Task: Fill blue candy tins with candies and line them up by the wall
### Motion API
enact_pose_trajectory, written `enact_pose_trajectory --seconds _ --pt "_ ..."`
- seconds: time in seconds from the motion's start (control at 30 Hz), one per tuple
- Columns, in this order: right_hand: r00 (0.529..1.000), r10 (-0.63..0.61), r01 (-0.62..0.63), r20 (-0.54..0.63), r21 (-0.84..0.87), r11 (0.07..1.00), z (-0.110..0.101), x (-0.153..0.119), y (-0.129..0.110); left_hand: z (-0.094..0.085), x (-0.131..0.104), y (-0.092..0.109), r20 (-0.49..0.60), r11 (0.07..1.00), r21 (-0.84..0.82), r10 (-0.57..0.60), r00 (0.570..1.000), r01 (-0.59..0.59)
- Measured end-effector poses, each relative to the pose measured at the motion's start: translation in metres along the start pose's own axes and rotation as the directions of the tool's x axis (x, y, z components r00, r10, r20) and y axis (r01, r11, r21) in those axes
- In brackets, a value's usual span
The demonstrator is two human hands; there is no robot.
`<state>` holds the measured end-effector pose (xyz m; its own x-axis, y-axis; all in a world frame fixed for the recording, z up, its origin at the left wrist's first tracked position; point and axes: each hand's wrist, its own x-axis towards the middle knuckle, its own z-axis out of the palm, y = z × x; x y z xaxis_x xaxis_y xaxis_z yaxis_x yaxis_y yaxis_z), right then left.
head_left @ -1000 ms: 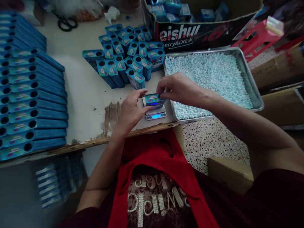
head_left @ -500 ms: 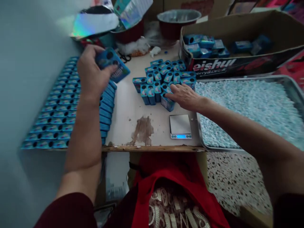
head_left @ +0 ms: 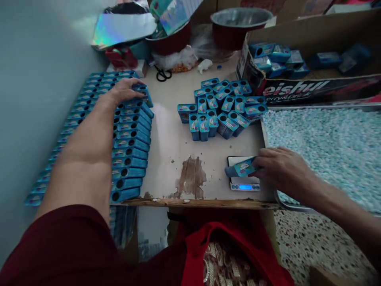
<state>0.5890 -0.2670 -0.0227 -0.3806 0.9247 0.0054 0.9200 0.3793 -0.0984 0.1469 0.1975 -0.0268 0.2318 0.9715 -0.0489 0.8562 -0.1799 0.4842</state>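
Observation:
At the upper end of the rows of blue boxes [head_left: 127, 162] on the left, my left hand [head_left: 126, 90] has its fingers on a blue box [head_left: 145, 95] standing at the right end of a row. My right hand [head_left: 272, 163] grips another blue box [head_left: 244, 167], tilted over the small digital scale [head_left: 244, 186], whose display glows blue. Whether that box touches the plate cannot be made out. A loose cluster of blue boxes [head_left: 210, 101] with round dark holes on top stands in the middle of the table.
A metal tray [head_left: 264, 135] of pale blue pellets lies at the right. Behind it is a cardboard carton [head_left: 297, 89] with more blue boxes. Black scissors [head_left: 162, 74], a plastic bag [head_left: 178, 57] and a metal bowl [head_left: 241, 18] are at the back.
My left hand has lowered its box from the air to the end of the rows. My right hand has moved from the cluster to the scale with a box. The view has shifted left.

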Motion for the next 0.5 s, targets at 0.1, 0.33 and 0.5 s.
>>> enact_pose_trajectory --seconds 0.1,0.33,0.5 --pt "0.993 0.112 -0.112 -0.023 -0.037 0.993 0.018 -0.031 -0.008 0.009 -0.009 -0.020 0.022 1.000 0.012 0.009 1.000 -0.009" --pt "0.971 0.224 -0.218 -0.083 0.071 0.973 0.018 -0.037 -0.011 0.040 -0.048 0.027 -0.118 0.990 0.139 0.001 0.993 0.015" --pt "0.876 0.470 -0.461 -0.105 0.100 0.882 0.000 -0.061 0.040 0.014 -0.094 0.060 -0.037 0.970 0.213 0.130 0.991 -0.119"
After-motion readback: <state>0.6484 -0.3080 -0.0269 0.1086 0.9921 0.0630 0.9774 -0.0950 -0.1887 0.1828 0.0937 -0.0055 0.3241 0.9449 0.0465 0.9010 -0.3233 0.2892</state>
